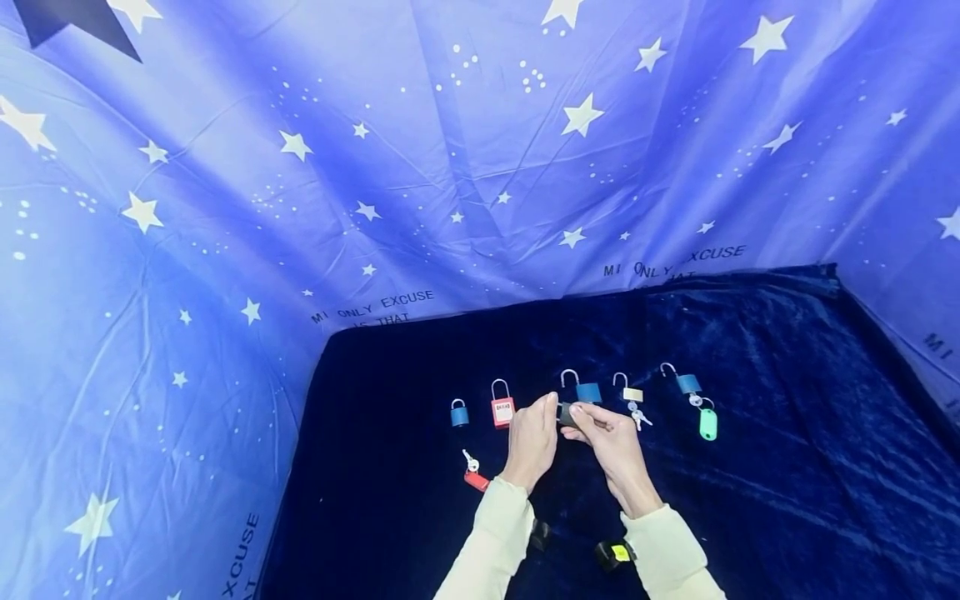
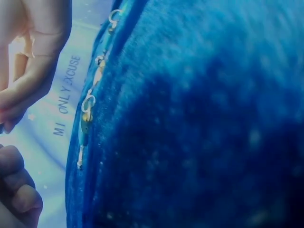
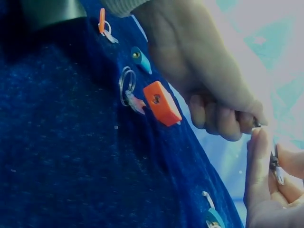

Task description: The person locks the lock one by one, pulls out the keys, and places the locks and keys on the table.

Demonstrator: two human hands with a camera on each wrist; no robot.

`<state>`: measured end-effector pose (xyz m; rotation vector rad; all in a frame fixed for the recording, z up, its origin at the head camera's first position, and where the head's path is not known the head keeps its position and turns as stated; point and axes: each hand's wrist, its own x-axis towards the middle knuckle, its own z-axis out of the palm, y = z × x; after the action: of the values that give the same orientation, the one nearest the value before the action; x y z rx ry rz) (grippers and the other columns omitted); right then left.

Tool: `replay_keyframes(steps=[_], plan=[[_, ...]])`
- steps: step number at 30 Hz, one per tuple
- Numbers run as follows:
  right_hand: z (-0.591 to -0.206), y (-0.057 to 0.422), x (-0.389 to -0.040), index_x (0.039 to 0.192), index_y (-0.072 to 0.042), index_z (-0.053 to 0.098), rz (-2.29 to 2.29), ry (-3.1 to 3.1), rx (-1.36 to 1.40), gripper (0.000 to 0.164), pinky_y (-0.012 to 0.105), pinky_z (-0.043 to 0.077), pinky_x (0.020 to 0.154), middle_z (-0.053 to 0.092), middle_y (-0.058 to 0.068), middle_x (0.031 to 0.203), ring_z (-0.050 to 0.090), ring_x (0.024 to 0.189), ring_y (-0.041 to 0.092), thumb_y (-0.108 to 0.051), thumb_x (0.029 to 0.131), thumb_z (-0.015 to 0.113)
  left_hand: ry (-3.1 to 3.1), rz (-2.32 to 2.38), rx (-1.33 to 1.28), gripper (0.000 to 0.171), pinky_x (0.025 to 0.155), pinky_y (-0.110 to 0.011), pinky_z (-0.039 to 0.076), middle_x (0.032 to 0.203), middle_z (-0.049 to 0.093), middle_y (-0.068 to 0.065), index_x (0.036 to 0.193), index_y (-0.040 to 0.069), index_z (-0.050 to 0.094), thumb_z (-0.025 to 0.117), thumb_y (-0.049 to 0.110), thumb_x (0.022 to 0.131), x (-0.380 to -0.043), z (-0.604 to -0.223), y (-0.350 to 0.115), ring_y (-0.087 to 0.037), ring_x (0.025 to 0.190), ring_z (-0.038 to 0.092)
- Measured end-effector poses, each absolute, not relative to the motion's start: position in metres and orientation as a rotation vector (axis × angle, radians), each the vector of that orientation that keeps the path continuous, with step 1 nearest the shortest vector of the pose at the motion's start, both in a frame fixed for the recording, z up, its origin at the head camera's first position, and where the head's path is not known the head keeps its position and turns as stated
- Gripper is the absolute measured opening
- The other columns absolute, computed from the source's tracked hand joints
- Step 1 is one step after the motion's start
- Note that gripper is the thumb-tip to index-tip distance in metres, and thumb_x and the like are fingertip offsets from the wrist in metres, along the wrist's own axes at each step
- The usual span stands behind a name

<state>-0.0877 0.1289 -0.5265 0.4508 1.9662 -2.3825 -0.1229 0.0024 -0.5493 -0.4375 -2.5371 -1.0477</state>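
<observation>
Over the middle of the dark blue cloth, both hands meet at a small dark padlock (image 1: pixel 567 414). My left hand (image 1: pixel 534 442) pinches its shackle side between thumb and fingers. Its body is held by my right hand (image 1: pixel 618 450), thumb on top. In the right wrist view, a silvery piece (image 3: pixel 279 176), perhaps a key, shows at the right hand's fingers; fingers hide much of the lock. Just behind the hands lies a blue padlock (image 1: pixel 588 392) with its shackle open. A red padlock (image 1: pixel 502 412) with a white label lies by the left hand.
At the left lie a small blue padlock (image 1: pixel 459 414) and a key with a red tag (image 1: pixel 475 480). Rightward are a pale brass padlock (image 1: pixel 633 395) with keys (image 1: pixel 638 417) and another blue padlock (image 1: pixel 688 383) with a green tag (image 1: pixel 707 424). A starry curtain (image 1: pixel 450 167) stands behind.
</observation>
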Motion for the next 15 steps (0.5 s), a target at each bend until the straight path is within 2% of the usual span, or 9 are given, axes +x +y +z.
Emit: replay_keyframes(steps=[6, 11, 15], plan=[[-0.5237, 0.1302, -0.0859, 0.125, 0.013, 0.059, -2.321, 2.021, 0.453, 0.034, 0.022, 0.058, 0.081, 0.070, 0.019, 0.113, 0.071, 0.072, 0.008, -0.008, 0.099, 0.060, -2.542, -1.018, -0.451, 0.048, 0.042, -0.021, 0.027, 0.047, 0.036, 0.006, 0.061, 0.016, 0.043, 0.039, 0.028, 0.108, -0.1204, -0.5489, 0.0053, -0.015, 0.044, 0.049], [-0.5244, 0.1302, -0.0846, 0.126, 0.015, 0.057, -2.337, 1.978, 0.452, 0.034, 0.024, 0.059, 0.080, 0.067, 0.013, 0.111, 0.071, 0.072, 0.008, -0.005, 0.099, 0.059, -2.569, -1.004, -0.463, 0.049, 0.042, -0.022, 0.028, 0.047, 0.035, 0.007, 0.061, 0.017, 0.043, 0.038, 0.030, 0.108, -0.1204, -0.5500, 0.0030, -0.014, 0.045, 0.049], [-0.5241, 0.1327, -0.0848, 0.129, 0.014, 0.056, -2.342, 1.947, 0.425, 0.037, 0.024, 0.058, 0.084, 0.069, 0.016, 0.115, 0.073, 0.076, 0.008, -0.009, 0.100, 0.058, -2.599, -0.996, -0.500, 0.048, 0.043, -0.022, 0.029, 0.049, 0.036, 0.007, 0.063, 0.019, 0.045, 0.037, 0.033, 0.108, -0.1256, -0.5491, 0.0018, -0.014, 0.047, 0.051]])
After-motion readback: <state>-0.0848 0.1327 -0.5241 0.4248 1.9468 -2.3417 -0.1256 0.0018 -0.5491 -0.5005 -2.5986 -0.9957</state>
